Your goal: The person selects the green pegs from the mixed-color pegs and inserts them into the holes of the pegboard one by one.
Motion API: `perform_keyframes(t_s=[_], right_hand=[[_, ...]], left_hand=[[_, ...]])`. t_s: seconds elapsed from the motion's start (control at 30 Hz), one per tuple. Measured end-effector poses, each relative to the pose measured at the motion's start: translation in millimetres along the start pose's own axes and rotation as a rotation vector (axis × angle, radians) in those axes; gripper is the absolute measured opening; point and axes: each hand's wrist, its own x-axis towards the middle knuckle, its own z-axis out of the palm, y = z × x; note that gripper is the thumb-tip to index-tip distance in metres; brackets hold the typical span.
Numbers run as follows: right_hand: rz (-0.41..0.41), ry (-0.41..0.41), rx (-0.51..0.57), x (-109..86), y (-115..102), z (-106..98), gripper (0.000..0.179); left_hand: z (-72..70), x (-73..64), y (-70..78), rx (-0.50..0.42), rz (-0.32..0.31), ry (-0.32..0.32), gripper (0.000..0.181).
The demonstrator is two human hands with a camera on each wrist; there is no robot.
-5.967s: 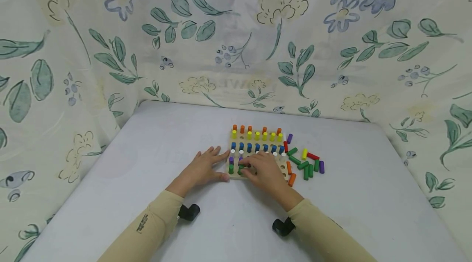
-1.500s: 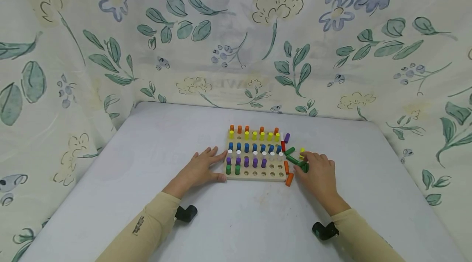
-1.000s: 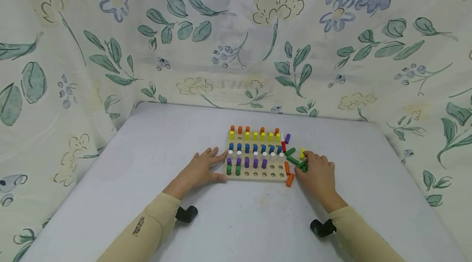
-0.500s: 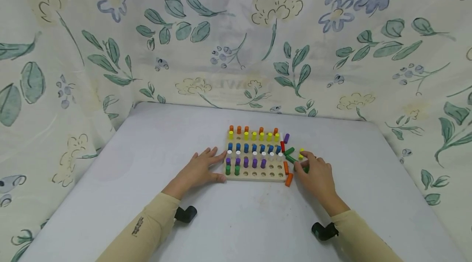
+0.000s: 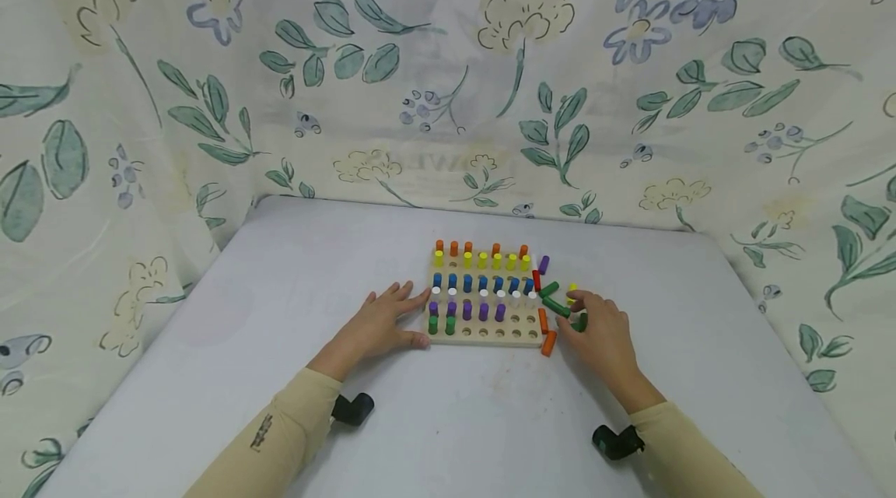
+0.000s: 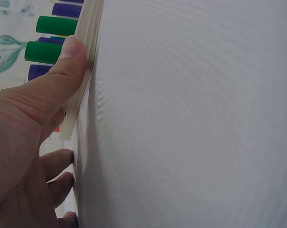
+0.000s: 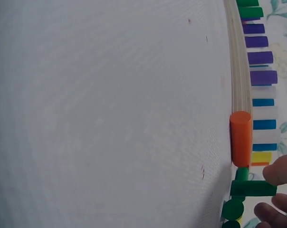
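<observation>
In the head view, my left hand [image 5: 379,324] lies spread on the table, its fingertips and thumb at the left edge of a wooden pegboard [image 5: 483,338]. Its thumb [image 6: 67,66] presses the board's edge beside two upright green pegs [image 6: 44,52] in the left wrist view. My right hand [image 5: 603,336] is right of the board, among loose pegs. Its thumb and fingers pinch the end of a green peg [image 7: 253,188], which stands out from the table in the right wrist view. Coloured pegs stand in rows, including purple pegs [image 5: 483,312] behind the green ones.
Loose green pegs [image 5: 555,306], two orange pegs [image 5: 549,343], a red peg [image 5: 537,280], a purple peg [image 5: 544,264] and a yellow peg [image 5: 572,292] lie at the board's right. Front holes [image 5: 500,333] hold no pegs. Floral cloth [image 5: 420,93] hangs behind the table.
My right hand has let go of a green peg in the front row and moved right to the loose pegs. Lately its fingers have shifted slightly there. The left hand stays at the board.
</observation>
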Motion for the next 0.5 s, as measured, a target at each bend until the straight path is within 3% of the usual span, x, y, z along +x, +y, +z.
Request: perform_keyframes(t_s=[0.5], right_hand=[[-0.002,0.014,0.063,2.2,0.7,2.1,0.023]], left_hand=[[1.8,1.2,-2.0,0.002,0.006,0.017,0.090]])
